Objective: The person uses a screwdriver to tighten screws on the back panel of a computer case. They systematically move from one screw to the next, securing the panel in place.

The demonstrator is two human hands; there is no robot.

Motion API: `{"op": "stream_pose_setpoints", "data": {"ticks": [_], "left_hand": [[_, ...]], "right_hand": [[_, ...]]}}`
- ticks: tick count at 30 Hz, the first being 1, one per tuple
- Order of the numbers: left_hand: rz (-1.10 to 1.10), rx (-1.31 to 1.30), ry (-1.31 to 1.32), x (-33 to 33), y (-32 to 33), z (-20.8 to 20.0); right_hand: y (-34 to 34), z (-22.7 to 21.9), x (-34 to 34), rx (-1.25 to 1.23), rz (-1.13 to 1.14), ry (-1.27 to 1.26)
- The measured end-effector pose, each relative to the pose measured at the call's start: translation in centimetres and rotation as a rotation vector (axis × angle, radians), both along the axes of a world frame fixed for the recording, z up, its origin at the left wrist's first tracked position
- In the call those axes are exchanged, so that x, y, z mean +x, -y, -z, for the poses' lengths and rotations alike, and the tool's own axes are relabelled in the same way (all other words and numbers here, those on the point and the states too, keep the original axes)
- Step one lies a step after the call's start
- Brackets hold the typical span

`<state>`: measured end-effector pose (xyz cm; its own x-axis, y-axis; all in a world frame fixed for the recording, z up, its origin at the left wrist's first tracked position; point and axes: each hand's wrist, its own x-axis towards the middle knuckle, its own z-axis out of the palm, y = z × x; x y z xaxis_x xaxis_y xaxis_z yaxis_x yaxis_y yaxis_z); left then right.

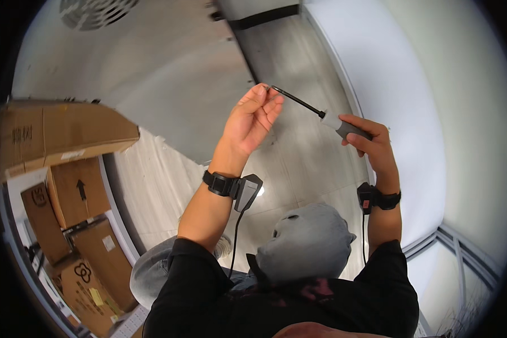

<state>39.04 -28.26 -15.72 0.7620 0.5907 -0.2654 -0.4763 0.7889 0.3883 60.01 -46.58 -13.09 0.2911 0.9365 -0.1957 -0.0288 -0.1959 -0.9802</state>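
Note:
My right hand (372, 141) is closed around the grey handle of a screwdriver (304, 103). Its black shaft slants up and left toward my other hand. Thumb and forefinger of my left hand (252, 115) are pinched together at the shaft's tip. Something tiny and dark may sit between those fingertips, too small to name; the other fingers curl loosely. Both hands are raised above the floor, in front of a large grey metal panel (169, 79) with a round slotted vent at its upper left.
Cardboard boxes (79, 135) are stacked at the left, some inside a pale-framed shelf (121, 225). A white wall or panel (400, 84) runs along the right side. Grey wood-look floor (293, 62) lies below. Cables hang from the black straps on both wrists.

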Motion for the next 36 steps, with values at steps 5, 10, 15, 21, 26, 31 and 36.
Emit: {"op": "stream_pose_setpoints", "data": {"ticks": [5, 10, 15, 21, 26, 31, 36], "left_hand": [[-0.103, 0.099, 0.018, -5.9, 0.6, -4.0], [-0.139, 0.2, 0.032, -11.9, 0.8, -5.6], [-0.213, 0.315, -0.107, -15.2, -0.7, -8.8], [-0.175, 0.23, -0.086, -19.3, -2.7, -11.0], [-0.115, 0.153, -0.094, -22.6, -7.4, -12.4], [-0.125, 0.124, -0.07, -25.2, -10.6, -11.9], [-0.154, 0.211, -0.171, -25.4, -12.7, -11.8]], "right_hand": [[-2.4, -5.0, -3.2, 0.055, -0.182, 0.148], [-3.4, -10.6, -8.3, -0.038, -0.24, 0.215], [-4.9, -15.5, -13.1, 0.093, -0.236, 0.479], [-4.9, -19.1, -21.6, 0.248, -0.149, 0.914], [-7.4, -19.4, -28.1, 0.142, -0.02, 0.876], [-9.1, -15.6, -33.6, 0.291, 0.109, 0.739], [-10.5, -11.5, -39.0, 0.316, 0.264, 0.596]]}}
